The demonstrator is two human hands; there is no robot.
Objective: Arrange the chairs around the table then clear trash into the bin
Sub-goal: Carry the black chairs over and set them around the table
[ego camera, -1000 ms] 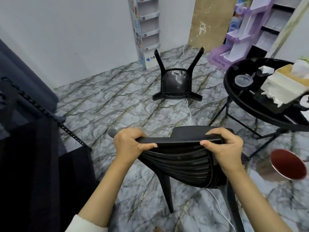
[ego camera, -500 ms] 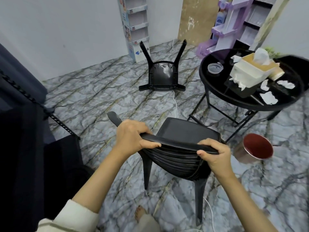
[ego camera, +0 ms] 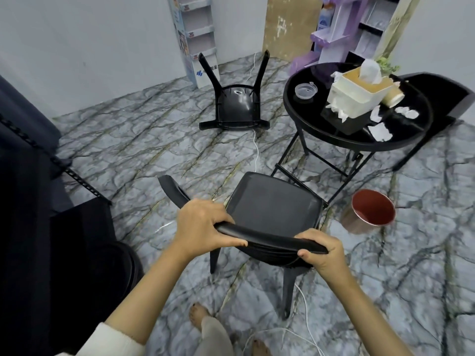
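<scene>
Firmly, both hands on chair [ego camera: 272, 201]

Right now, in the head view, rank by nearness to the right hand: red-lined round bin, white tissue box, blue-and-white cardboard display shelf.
From the right hand:
1. Red-lined round bin, on the floor to its right.
2. White tissue box, on the black round table ahead.
3. Blue-and-white cardboard display shelf, against the far wall.

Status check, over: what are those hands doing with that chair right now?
Left hand and right hand grip the upright chair by its backrest. Seat faces the round table. White cable on floor by its legs; second chair overturned beyond.
</scene>
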